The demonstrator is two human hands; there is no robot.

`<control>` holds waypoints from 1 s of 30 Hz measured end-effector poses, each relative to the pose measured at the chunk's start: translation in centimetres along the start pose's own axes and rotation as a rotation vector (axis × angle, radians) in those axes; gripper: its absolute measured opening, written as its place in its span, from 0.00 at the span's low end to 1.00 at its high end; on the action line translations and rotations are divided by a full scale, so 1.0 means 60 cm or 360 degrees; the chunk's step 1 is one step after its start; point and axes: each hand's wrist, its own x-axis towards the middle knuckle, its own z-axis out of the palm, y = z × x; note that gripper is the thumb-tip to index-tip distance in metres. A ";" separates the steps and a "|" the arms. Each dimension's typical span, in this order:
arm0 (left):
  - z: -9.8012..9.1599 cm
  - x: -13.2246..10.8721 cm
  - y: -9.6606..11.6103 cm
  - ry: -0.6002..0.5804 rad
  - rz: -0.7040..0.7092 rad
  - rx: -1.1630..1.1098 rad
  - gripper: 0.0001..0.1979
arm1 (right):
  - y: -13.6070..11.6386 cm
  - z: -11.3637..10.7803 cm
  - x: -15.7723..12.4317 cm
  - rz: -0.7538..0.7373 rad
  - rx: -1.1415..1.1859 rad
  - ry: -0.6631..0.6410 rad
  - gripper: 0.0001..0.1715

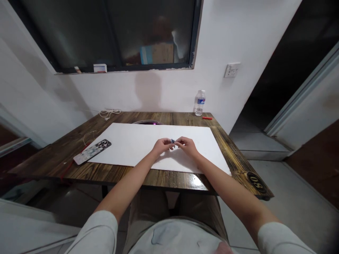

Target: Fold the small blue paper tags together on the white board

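Observation:
Above the white board point(132, 141), my left hand point(162, 145) and my right hand point(186, 144) meet at the fingertips. Between them is a small bluish object point(172, 141), too small to make out its kind. Both hands pinch it, thumbs and fingers closed around it from either side. My fingers cover part of it, and the hands cast a shadow on the board below.
A phone in a patterned case point(92, 151) lies over the board's left edge. A white cable point(109, 113), a plastic bottle point(200, 103) and a red pen-like stick point(207, 118) are at the back of the wooden table point(164, 179). Behind them is a wall with a window.

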 end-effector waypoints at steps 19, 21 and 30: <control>-0.004 0.000 0.002 0.0036 0.0011 -0.0032 0.23 | 0.008 0.001 0.003 0.0154 0.0237 -0.0254 0.17; -0.004 -0.001 0.003 0.0020 0.0018 -0.0027 0.22 | 0.008 0.000 0.005 0.0194 0.0313 -0.0264 0.18; -0.006 0.001 0.005 0.0020 0.0096 -0.0069 0.20 | 0.007 -0.004 0.008 0.0252 0.0352 -0.0206 0.22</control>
